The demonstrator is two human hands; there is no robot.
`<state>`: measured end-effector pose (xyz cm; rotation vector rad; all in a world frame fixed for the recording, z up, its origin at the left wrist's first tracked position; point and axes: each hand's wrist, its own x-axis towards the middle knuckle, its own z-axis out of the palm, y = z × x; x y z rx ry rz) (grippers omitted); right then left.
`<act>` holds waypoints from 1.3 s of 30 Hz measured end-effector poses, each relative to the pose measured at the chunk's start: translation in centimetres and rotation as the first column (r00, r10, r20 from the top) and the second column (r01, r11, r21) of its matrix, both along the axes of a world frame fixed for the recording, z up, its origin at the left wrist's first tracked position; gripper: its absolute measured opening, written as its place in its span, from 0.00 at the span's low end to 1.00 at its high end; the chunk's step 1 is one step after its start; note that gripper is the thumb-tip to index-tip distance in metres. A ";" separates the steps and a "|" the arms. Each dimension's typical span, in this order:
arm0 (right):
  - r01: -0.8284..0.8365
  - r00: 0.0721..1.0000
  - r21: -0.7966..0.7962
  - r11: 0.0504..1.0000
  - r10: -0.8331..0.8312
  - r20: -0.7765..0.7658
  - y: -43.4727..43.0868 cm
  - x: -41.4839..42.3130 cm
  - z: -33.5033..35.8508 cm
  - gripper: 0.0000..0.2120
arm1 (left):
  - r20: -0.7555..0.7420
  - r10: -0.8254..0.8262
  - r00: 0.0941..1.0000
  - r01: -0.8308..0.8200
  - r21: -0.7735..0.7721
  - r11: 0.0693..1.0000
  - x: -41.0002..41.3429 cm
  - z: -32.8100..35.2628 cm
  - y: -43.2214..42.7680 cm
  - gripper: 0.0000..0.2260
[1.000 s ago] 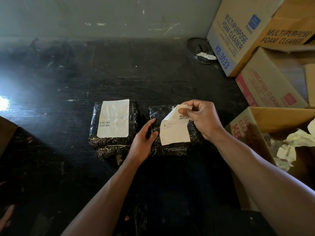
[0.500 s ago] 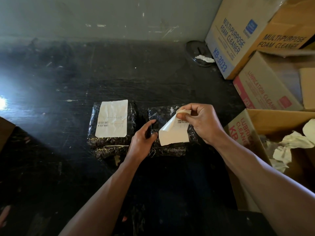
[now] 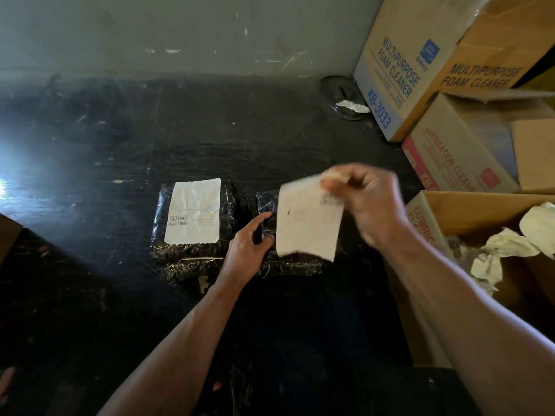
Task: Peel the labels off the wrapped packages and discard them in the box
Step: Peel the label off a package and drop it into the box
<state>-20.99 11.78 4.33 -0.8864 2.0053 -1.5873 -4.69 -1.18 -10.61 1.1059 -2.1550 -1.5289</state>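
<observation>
The right hand [image 3: 371,205] is lifting higher and pulling toward the box [image 3: 444,205] than half a second ago, now blurred with motion. The label [image 3: 307,219] it is pinching by the top corner is coming away from the right package [image 3: 295,264]: a second ago only the upper part was curling up, and now nearly the whole sheet is hanging from the fingers, its lower edge just above the wrap. More of the package's dark top is showing at the left of the sheet than before.

White label [image 3: 306,226] hangs lifted above black wrapped package [image 3: 288,265].
</observation>
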 end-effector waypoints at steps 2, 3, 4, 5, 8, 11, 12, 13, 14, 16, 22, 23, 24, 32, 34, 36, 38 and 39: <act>0.014 0.990 -0.059 0.998 -0.022 -0.138 -0.5 -1.6 3.9 0.06 | -0.011 0.004 1.000 -0.003 0.036 0.999 0.1 -0.1 0.2 0.22; -0.007 0.978 -0.049 0.999 -0.003 -0.210 -0.5 -2.1 6.0 0.05 | -0.004 -0.001 1.000 0.001 0.045 0.999 0.1 0.1 0.2 0.22; -0.021 0.967 -0.049 0.999 0.008 -0.256 -0.3 -2.6 7.5 0.06 | 0.011 -0.008 1.000 0.008 0.037 0.999 0.0 0.4 0.2 0.22; -0.027 0.963 -0.055 0.998 0.011 -0.269 -0.1 -2.9 8.4 0.06 | 0.016 -0.006 1.000 0.006 0.029 1.000 0.0 0.6 0.2 0.22; 0.017 0.959 -0.029 0.999 -0.024 -0.284 1.7 -3.7 9.0 0.08 | 0.029 0.016 0.999 -0.016 0.008 1.000 -0.1 1.1 0.4 0.22; 0.136 0.953 0.032 0.990 -0.123 -0.276 5.2 -5.2 8.3 0.09 | 0.071 0.016 0.997 -0.016 -0.003 1.000 0.1 1.8 0.8 0.23; 0.172 0.951 0.044 0.984 -0.155 -0.268 6.6 -5.9 8.0 0.09 | 0.093 0.005 0.996 -0.005 -0.006 1.000 0.2 2.0 0.8 0.23; 0.218 0.945 0.053 0.975 -0.197 -0.261 7.9 -6.6 7.9 0.09 | 0.112 -0.003 0.994 0.004 -0.007 1.000 0.5 2.3 0.9 0.24; 0.268 0.935 0.056 0.962 -0.245 -0.258 9.4 -7.4 7.6 0.10 | 0.131 -0.005 0.991 0.005 -0.007 1.000 0.7 2.5 1.1 0.25; 0.365 0.906 0.052 0.930 -0.342 -0.248 12.6 -8.9 7.4 0.11 | 0.151 0.018 0.988 -0.014 -0.026 1.000 1.4 3.0 1.5 0.27; 0.591 0.795 0.072 0.803 -0.565 -0.223 21.7 -11.5 6.2 0.08 | 0.085 0.151 0.985 -0.137 -0.151 0.979 1.2 5.6 3.7 0.30; 0.616 0.781 0.092 0.782 -0.591 -0.203 22.9 -11.7 5.6 0.06 | 0.067 0.146 0.987 -0.132 -0.179 0.975 0.6 6.1 4.3 0.30; 0.635 0.769 0.116 0.764 -0.611 -0.187 24.0 -11.8 4.9 0.06 | 0.046 0.132 0.990 -0.121 -0.192 0.974 -0.3 6.7 5.1 0.30; 0.688 0.726 0.335 0.644 -0.623 -0.291 29.0 -11.0 0.0 0.09 | -0.052 -0.289 0.956 0.276 -0.181 0.944 -10.3 9.3 16.2 0.29; 0.672 0.740 0.368 0.642 -0.601 -0.302 29.6 -10.6 -0.9 0.08 | -0.017 -0.396 0.918 0.377 -0.267 0.887 -12.3 9.8 19.7 0.32; 0.647 0.761 0.401 0.648 -0.578 -0.294 30.1 -10.2 -1.5 0.07 | 0.042 -0.486 0.873 0.457 -0.416 0.786 -14.1 10.1 22.4 0.34; 0.614 0.786 0.438 0.657 -0.557 -0.267 30.5 -10.0 -2.0 0.07 | 0.131 -0.553 0.823 0.530 -0.528 0.664 -15.7 9.8 24.2 0.36; 0.599 0.797 0.457 0.658 -0.547 -0.256 30.6 -10.0 -2.3 0.06 | 0.178 -0.573 0.800 0.561 -0.559 0.610 -16.3 9.4 24.7 0.38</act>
